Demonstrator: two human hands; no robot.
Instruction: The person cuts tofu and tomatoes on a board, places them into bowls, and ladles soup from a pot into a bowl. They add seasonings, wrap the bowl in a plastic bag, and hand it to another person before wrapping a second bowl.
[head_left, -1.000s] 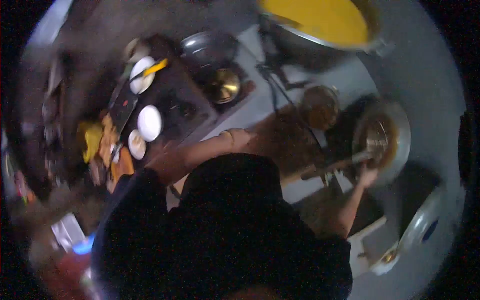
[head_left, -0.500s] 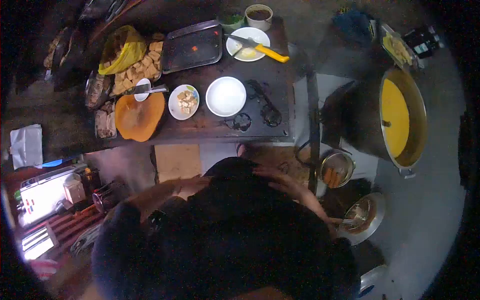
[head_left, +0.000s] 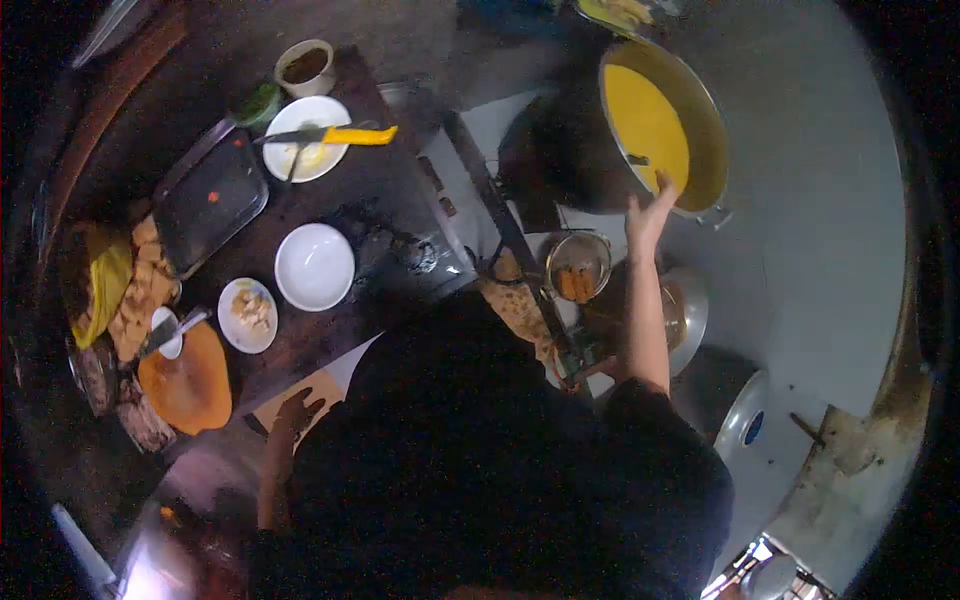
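My right hand (head_left: 650, 213) reaches out to the near rim of a large pot (head_left: 712, 130) that holds yellow liquid (head_left: 648, 120). Its fingers are spread, with a dark handle end (head_left: 637, 159) just beyond them; whether they touch the rim I cannot tell. Low on the left, my left hand (head_left: 298, 412) hangs in shadow beside the table, fingers apart and nothing in them. A white bowl (head_left: 315, 267) and a small plate of pale cubes (head_left: 248, 315) lie nearest to it on the dark table.
A yellow-handled knife (head_left: 360, 135) rests across a white plate (head_left: 330, 168). Left of it are a black tray (head_left: 212, 200), a round wooden board (head_left: 185, 380) and a yellow bag (head_left: 105, 290). A small pot (head_left: 577, 268) with orange-brown pieces stands below the large pot.
The view has turned towards the right. My right hand has gone from near my body out to the large pot's rim. My left hand has moved down beside the table.
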